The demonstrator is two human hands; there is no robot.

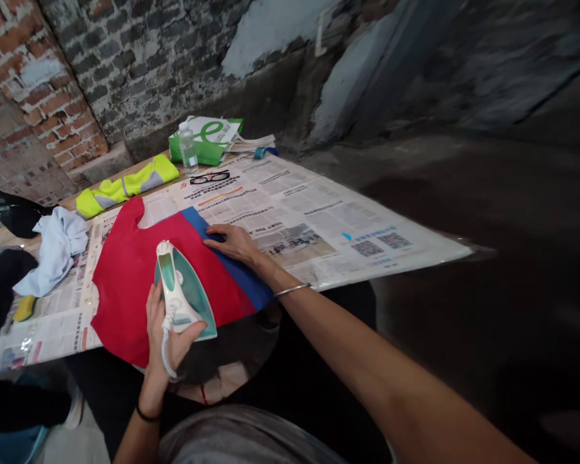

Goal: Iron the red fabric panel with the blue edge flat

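A red cloth piece (125,277) with a blue band (244,278) along its right side lies on the newspaper-covered table (319,212), overhanging the near edge. My left hand (167,328) is wrapped round a white and teal iron (193,293), which is over the red cloth near the table's front edge, its tip pointing away from me. A white cord runs from the iron's rear past my wrist. My right hand (234,243) rests on the blue band's upper part, fingers pointing left, thumb and fingertips a little apart, nothing held.
Behind the cloth are a yellow reflective garment (128,187), a clear bottle (187,151), black glasses (209,177), a green-white bag (212,138) and blue tape (260,153). Leftward lie a pale blue cloth (58,248), a yellow sponge (24,308) and dark fabric (0,283).
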